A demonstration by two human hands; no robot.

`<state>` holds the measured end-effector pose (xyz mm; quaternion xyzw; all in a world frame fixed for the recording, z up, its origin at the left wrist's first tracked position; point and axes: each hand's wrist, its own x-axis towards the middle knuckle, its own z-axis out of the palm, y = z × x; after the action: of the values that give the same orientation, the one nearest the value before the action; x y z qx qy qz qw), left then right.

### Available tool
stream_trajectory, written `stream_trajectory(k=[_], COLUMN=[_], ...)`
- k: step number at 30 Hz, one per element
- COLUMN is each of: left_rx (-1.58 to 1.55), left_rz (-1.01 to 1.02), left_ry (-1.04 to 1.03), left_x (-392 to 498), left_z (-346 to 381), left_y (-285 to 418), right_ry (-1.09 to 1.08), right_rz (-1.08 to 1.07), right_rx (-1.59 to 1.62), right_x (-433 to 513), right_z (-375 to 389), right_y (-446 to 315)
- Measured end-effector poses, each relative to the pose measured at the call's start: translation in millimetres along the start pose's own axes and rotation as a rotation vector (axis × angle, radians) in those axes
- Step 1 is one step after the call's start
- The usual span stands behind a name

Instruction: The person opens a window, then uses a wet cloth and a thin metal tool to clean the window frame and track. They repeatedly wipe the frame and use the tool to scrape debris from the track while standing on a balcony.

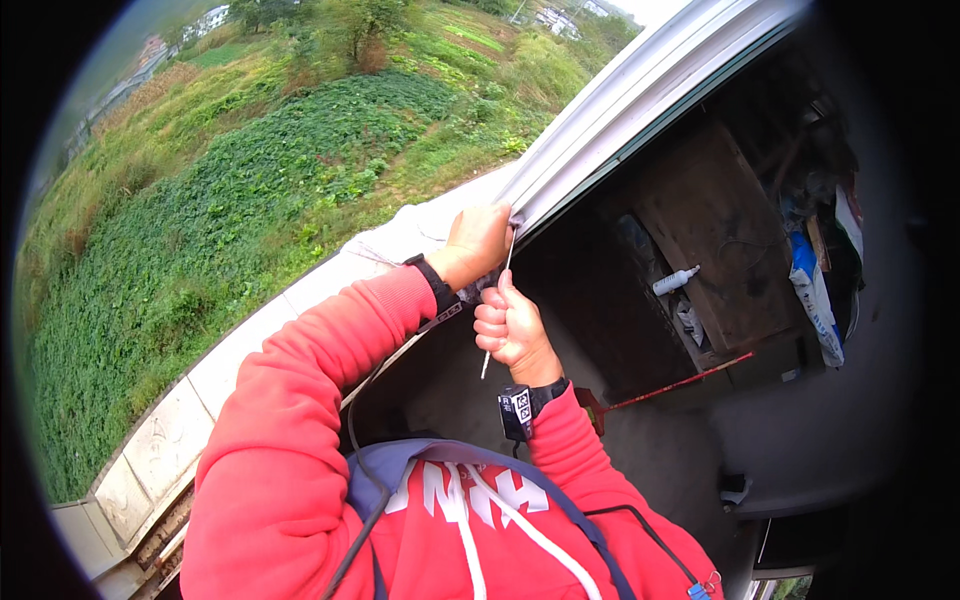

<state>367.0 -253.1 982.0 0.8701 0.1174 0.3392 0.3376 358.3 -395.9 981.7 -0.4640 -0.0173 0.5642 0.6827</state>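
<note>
A thin pale cord (485, 365) runs through my closed right hand (514, 330), its loose end hanging below the fist. Above that fist, the cord stretches straight up towards my left hand (478, 238). That hand is curled against the lower end of a white window frame (566, 161); its fingers face away, so what they grip is hidden. A small greyish bit (517, 219) shows between the left hand and the frame. Grey cloth-like material (476, 291) lies just below the left wrist.
A pale tiled ledge (180, 416) curves along the left, with green field beyond. Inside on the right are a wooden board (712, 232), a white bottle (675, 280), a blue-and-white bag (814, 300) and a long red handle (679, 382). A dark cable (351, 420) hangs by my left arm.
</note>
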Motion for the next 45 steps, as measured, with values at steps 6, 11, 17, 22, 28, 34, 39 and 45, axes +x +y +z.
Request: stream_trajectory(k=[6,11,17,22,28,34,39,45], left_rx=[0.088,-0.061,-0.246,-0.305,-0.409,-0.185,-0.222,-0.131], left_rz=[0.028,-0.005,-0.011,-0.003,0.035,0.145,0.325,0.573], left_ry=[-0.193,-0.179,-0.034,-0.002,-0.057,0.068,0.234,0.392], left_x=[-6,-30,15,47,52,66,101,200], left_z=[-14,-66,-90,-59,-28,-16,-39,-107], left_y=[-18,-20,-30,-37,-42,-35,0,89], right_ry=[0.029,-0.091,0.051,0.255,0.305,0.267,0.378,0.215], right_rz=[-0.035,0.111,-0.345,-0.626,-0.69,-0.694,-0.819,-1.112], right_rx=[-0.081,-0.161,-0.035,0.012,0.102,0.209,0.127,0.061], right_x=[-3,-11,24,55,67,79,70,41], right_z=[-10,8,37,57,60,62,92,153], right_y=[13,32,28,22,25,13,-21,-124])
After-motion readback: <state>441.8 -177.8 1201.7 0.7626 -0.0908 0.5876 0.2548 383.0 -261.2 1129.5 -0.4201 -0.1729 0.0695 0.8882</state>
